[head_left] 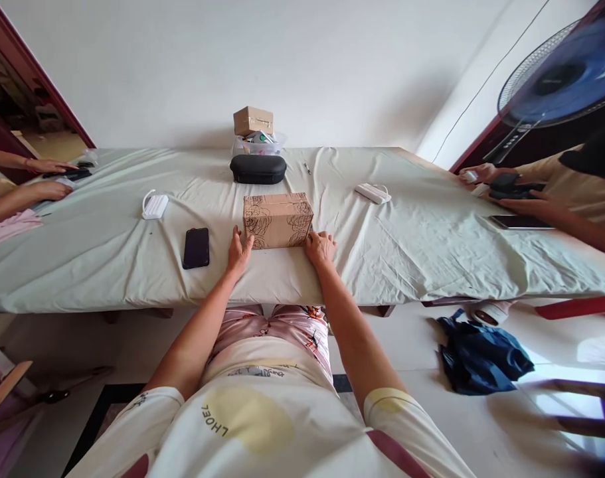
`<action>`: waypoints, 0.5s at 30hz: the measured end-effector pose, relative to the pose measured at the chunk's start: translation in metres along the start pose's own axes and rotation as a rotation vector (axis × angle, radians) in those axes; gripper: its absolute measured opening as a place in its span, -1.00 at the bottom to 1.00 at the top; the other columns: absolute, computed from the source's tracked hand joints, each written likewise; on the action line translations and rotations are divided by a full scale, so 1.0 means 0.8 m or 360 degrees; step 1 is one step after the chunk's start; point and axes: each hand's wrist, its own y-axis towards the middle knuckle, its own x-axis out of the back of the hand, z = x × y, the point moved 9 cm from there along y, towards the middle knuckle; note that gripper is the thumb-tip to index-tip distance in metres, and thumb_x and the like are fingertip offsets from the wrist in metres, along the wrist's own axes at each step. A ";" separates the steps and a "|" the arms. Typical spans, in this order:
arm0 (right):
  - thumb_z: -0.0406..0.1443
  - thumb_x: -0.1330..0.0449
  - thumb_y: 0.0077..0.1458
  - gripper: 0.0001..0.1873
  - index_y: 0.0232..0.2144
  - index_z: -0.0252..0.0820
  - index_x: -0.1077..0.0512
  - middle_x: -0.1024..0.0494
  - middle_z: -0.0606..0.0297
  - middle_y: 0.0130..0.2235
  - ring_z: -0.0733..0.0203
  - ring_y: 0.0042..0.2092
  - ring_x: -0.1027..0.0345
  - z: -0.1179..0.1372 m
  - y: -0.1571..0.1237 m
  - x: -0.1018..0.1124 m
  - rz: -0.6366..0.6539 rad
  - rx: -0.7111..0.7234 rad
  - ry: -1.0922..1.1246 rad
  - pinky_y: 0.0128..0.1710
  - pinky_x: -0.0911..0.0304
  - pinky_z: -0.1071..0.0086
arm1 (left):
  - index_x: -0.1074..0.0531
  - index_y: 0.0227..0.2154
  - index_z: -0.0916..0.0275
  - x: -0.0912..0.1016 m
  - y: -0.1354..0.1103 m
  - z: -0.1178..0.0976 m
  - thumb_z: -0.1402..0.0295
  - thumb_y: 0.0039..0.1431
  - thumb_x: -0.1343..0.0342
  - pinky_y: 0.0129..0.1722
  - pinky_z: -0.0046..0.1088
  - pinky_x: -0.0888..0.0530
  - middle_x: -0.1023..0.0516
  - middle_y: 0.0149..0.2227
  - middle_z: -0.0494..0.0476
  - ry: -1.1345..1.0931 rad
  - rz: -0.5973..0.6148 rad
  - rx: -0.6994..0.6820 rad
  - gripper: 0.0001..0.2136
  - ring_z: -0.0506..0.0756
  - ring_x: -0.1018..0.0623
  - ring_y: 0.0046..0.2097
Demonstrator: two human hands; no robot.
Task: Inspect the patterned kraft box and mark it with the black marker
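Note:
A brown cardboard box (278,222) with dark scribbled rose drawings rests on the cloth-covered table (272,272) right before me. At its lower left corner, my left hand (239,251) presses against the side, thumb up along the edge. My right hand (321,246) holds the lower right corner with bent fingers, some of them hidden. Left of the box lies a dark phone (196,248), apart from my hand. Just behind the box sits a black zip case (258,169).
White power banks with straps lie left (155,205) and right (373,193). A pen (307,168) is near the case. Behind it, a clear tub (259,143) carries a small carton (253,121). People's hands work at both table ends; a fan (556,76) stands right.

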 end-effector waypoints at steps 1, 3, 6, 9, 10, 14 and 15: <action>-0.18 -0.13 0.34 -0.64 0.03 -0.07 -0.64 -0.54 -0.03 0.05 -0.13 0.10 -0.32 0.000 -0.001 0.000 -0.0008 0.0007 0.0023 0.13 -0.18 0.03 | 0.03 0.48 0.30 0.002 -0.002 0.002 0.04 0.47 0.05 0.38 -0.17 -0.35 -0.31 0.40 0.52 -0.0004 -0.0005 0.0020 -0.32 0.25 -0.35 0.43; -0.17 -0.14 0.33 -0.64 0.04 -0.08 -0.63 -0.55 -0.02 0.06 -0.12 0.09 -0.33 -0.002 -0.002 0.000 -0.0035 0.0020 0.0081 0.13 -0.19 0.03 | 0.01 0.47 0.29 0.007 -0.009 0.005 0.04 0.47 0.04 0.36 -0.17 -0.37 -0.32 0.39 0.54 -0.0021 -0.0014 0.0068 -0.33 0.26 -0.39 0.41; -0.19 -0.14 0.31 -0.61 0.09 -0.11 -0.58 -0.55 0.00 0.09 -0.09 0.09 -0.36 -0.010 -0.001 0.002 -0.0129 -0.0003 0.0207 0.13 -0.20 0.07 | 0.02 0.46 0.25 0.015 -0.025 0.010 0.07 0.46 0.01 0.32 -0.13 -0.41 -0.33 0.38 0.56 -0.0097 -0.0046 0.0131 -0.34 0.27 -0.47 0.35; -0.25 -0.10 0.30 -0.60 0.10 -0.18 -0.54 -0.55 -0.01 0.09 -0.05 0.10 -0.37 -0.022 0.003 0.004 -0.0253 -0.0067 0.0341 0.14 -0.22 0.11 | -0.01 0.44 0.28 0.027 -0.047 0.012 0.15 0.45 -0.01 0.30 -0.18 -0.44 -0.41 0.32 0.57 -0.0172 -0.0098 0.0140 -0.38 0.24 -0.49 0.33; -0.26 -0.08 0.29 -0.60 0.10 -0.20 -0.53 -0.56 -0.02 0.09 -0.04 0.10 -0.38 -0.025 0.004 0.004 -0.0286 -0.0079 0.0379 0.14 -0.22 0.12 | -0.04 0.42 0.29 0.032 -0.054 0.012 0.18 0.45 0.00 0.28 -0.22 -0.46 -0.44 0.30 0.54 -0.0182 -0.0107 0.0134 -0.41 0.22 -0.50 0.33; -0.31 -0.04 0.27 -0.58 0.10 -0.25 -0.49 -0.57 -0.04 0.07 0.02 0.03 -0.42 -0.032 0.008 0.004 -0.0368 -0.0081 0.0515 0.14 -0.26 0.14 | -0.28 0.28 0.24 0.072 -0.071 0.015 0.26 0.43 0.09 0.19 -0.30 -0.53 -0.58 0.16 0.36 -0.0020 -0.0159 0.0168 -0.58 0.16 -0.59 0.21; -0.31 -0.04 0.26 -0.58 0.10 -0.25 -0.48 -0.57 -0.04 0.07 0.04 0.01 -0.43 -0.034 0.009 0.003 -0.0386 -0.0087 0.0547 0.13 -0.27 0.15 | -0.33 0.23 0.24 0.090 -0.072 0.016 0.27 0.42 0.10 0.17 -0.31 -0.53 -0.60 0.12 0.33 0.0077 -0.0214 0.0196 -0.60 0.16 -0.61 0.17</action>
